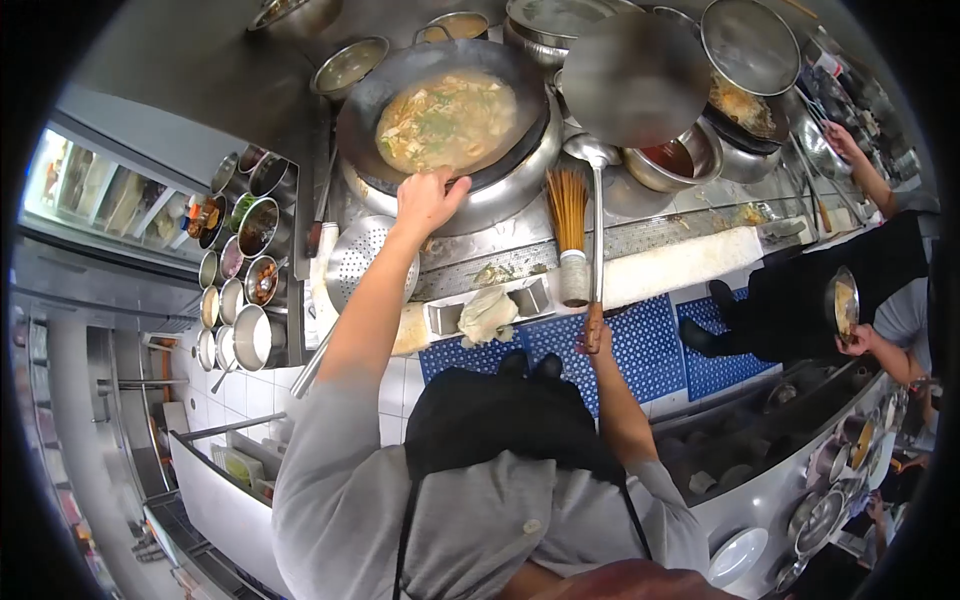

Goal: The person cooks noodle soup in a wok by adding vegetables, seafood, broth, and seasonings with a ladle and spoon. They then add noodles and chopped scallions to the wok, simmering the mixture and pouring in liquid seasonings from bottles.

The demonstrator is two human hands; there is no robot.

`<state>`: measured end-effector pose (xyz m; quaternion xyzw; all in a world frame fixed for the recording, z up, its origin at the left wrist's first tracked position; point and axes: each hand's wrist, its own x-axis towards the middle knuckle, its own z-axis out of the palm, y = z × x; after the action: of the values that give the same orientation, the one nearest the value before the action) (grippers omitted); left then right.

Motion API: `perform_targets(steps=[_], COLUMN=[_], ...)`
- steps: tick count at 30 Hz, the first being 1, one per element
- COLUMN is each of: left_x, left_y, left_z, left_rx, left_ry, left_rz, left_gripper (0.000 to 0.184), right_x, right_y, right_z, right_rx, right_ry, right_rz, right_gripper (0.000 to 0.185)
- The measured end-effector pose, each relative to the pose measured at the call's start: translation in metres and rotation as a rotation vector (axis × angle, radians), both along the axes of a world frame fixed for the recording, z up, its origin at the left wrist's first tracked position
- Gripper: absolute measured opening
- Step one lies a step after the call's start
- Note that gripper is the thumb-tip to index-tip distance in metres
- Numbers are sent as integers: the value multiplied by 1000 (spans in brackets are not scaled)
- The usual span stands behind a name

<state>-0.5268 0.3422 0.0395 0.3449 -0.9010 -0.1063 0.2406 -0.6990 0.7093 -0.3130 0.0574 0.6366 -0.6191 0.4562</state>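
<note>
A large dark wok [360,120] holds a soupy stew [450,120] with pale pieces and green bits. My left hand [430,203] is at the wok's near rim, fingers curled and thumb out to the right. What those fingers hold, if anything, is hidden. My right hand [597,345] is closed round the wooden handle of a long metal ladle [597,220], whose bowl points away from me. A bamboo wok brush [568,215] stands just left of the ladle. A crumpled pale cloth [488,315] lies by the counter edge.
A perforated strainer [365,265] lies left of my forearm. Ingredient containers [262,280] line the left side. A bowl of red sauce [690,165] sits to the right, near a second wok [750,115]. At right, a co-worker's hand [858,340] holds a small bowl [843,300].
</note>
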Motion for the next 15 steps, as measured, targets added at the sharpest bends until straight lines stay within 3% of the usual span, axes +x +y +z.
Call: perform_targets(steps=[2, 3, 9, 15], left_x=[0, 1, -8, -2], left_y=[-1, -1, 8, 2], left_z=[0, 0, 17, 5], left_rx=[4, 6, 130, 11], left_ry=[3, -2, -105, -26], left_rz=[-8, -15, 65, -18], left_gripper=[36, 36, 33, 34], right_x=[7, -2, 43, 51], right_y=[-15, -21, -69, -99], right_z=[-13, -72, -33, -22], right_rx=[-185, -116, -170, -117], right_ry=[-275, -229, -138, 26], right_rz=[-202, 17, -95, -170], right_gripper=[37, 48, 45, 42])
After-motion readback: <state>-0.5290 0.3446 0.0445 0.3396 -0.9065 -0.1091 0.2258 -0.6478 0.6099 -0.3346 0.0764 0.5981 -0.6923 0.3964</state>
